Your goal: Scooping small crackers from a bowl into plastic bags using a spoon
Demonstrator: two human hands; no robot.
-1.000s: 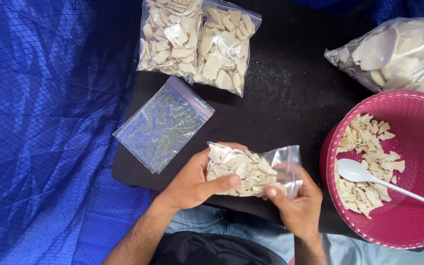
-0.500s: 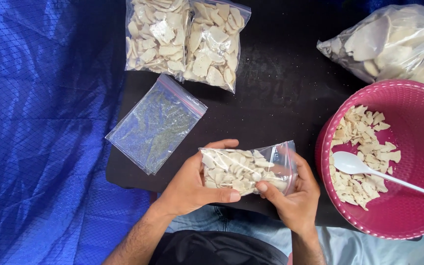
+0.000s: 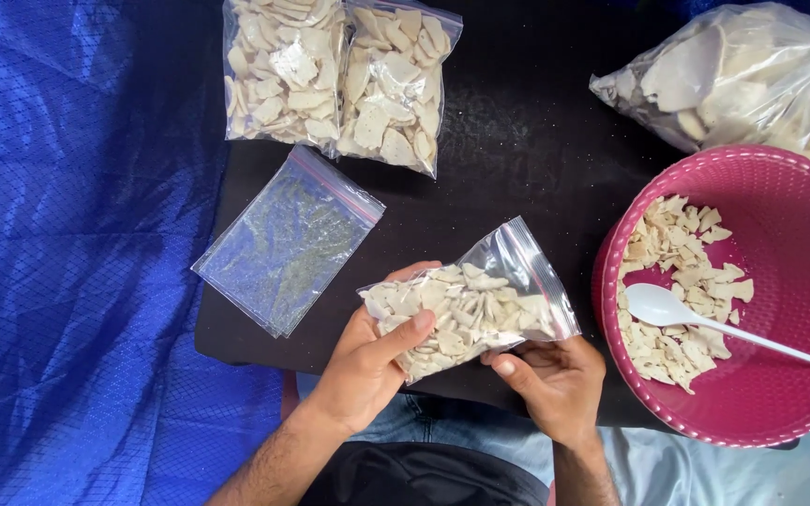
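The left hand point(image 3: 367, 361) and right hand point(image 3: 560, 379) both grip one small filled bag point(image 3: 466, 309), the left thumb pressed over its closed bottom end at 9 o'clock, the right fingers curled under its seal end at 3 o'clock; it is held just above the near edge of the black counter point(image 3: 517, 159), at 6 o'clock in the view. Whether its zip strip is pressed shut cannot be told. Judging by what lies about, the packing is partly done: two filled bags point(image 3: 339, 75) of pale chips lie side by side at 12 o'clock, while one empty bag point(image 3: 288, 239), clear with a reddish zip line, waits at 10 o'clock of the hands. Chips remain in the pink bowl point(image 3: 799, 225) at 3 o'clock, with a white spoon point(image 3: 696, 319) resting on them, and a large clear sack point(image 3: 742, 75) at 1 o'clock holds more. None of the bags shows a label. A blue cloth point(image 3: 67, 253) covers the left side.
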